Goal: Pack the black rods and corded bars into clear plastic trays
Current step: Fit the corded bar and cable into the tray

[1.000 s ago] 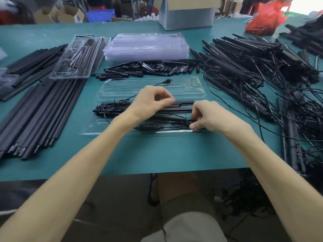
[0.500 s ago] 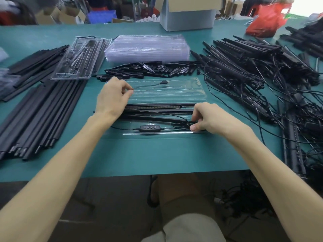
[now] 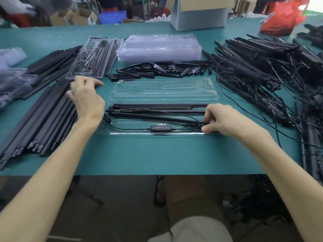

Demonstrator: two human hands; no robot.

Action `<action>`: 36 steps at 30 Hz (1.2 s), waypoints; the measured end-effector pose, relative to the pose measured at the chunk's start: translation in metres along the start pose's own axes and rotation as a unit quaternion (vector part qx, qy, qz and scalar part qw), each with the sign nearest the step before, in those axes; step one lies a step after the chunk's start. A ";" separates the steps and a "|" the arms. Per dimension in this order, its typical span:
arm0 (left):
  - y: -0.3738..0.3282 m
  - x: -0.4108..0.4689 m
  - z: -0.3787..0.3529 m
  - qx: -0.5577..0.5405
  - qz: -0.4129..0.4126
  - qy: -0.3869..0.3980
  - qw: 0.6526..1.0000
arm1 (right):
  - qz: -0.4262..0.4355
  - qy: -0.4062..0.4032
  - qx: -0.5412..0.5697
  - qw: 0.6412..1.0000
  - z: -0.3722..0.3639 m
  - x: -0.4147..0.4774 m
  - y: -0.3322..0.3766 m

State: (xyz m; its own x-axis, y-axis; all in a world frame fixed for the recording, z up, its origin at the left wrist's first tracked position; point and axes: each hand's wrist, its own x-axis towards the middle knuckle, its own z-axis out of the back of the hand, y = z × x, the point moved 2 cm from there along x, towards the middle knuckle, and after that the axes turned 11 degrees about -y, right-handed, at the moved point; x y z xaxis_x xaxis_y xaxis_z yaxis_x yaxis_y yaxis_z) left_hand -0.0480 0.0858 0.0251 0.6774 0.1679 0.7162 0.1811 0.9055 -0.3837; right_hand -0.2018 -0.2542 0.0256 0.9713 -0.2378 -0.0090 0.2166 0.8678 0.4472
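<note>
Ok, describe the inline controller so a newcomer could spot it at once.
On the teal table, find the open clear tray nearest the person. On its near half, left of the right hand pinching the cord, lies the controller. Unlike the long black bars behind it, it is short with a row of pale buttons.

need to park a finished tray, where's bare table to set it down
Bare table lies between the open tray and the front edge. Another strip: behind the tray stack, left of the cardboard box. Crowded: rods left, corded bars right.
</note>
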 end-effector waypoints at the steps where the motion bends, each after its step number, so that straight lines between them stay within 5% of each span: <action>1: -0.004 0.001 -0.003 -0.027 -0.033 0.015 0.999 | 0.001 0.000 0.000 1.000 0.000 0.000 0.000; 4: -0.018 0.005 -0.013 -0.110 -0.028 0.083 0.990 | 0.000 -0.002 0.003 1.000 0.000 -0.001 0.000; 11: -0.019 0.011 -0.038 -0.038 0.104 0.237 0.965 | -0.009 -0.001 0.004 1.000 0.000 -0.002 0.000; 16: -0.007 0.007 -0.036 -0.049 0.073 0.229 0.969 | -0.011 -0.012 -0.007 1.000 -0.003 -0.003 -0.001; 23: 0.011 -0.003 -0.017 -0.040 -0.079 0.141 0.986 | -0.010 -0.012 -0.005 1.000 -0.003 -0.002 -0.001; 28: 0.001 -0.003 -0.018 0.109 -0.114 0.153 0.976 | -0.009 -0.013 -0.003 1.000 -0.003 -0.002 -0.001; 31: -0.011 0.001 -0.022 0.167 -0.076 0.195 0.964 | -0.010 -0.015 -0.001 1.000 -0.004 -0.003 -0.001; 36: -0.024 0.017 -0.040 0.016 0.120 0.229 0.966 | -0.014 -0.018 -0.003 1.000 -0.003 -0.004 -0.001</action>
State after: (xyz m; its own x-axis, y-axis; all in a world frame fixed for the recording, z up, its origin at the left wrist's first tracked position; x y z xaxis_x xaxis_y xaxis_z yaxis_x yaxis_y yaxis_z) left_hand -0.0121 0.0510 0.0228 0.9427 0.1906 0.2738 -0.0367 0.8749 -0.4829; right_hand -0.2050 -0.2525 0.0224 0.9606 -0.2779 0.0097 0.2451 0.8627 0.4423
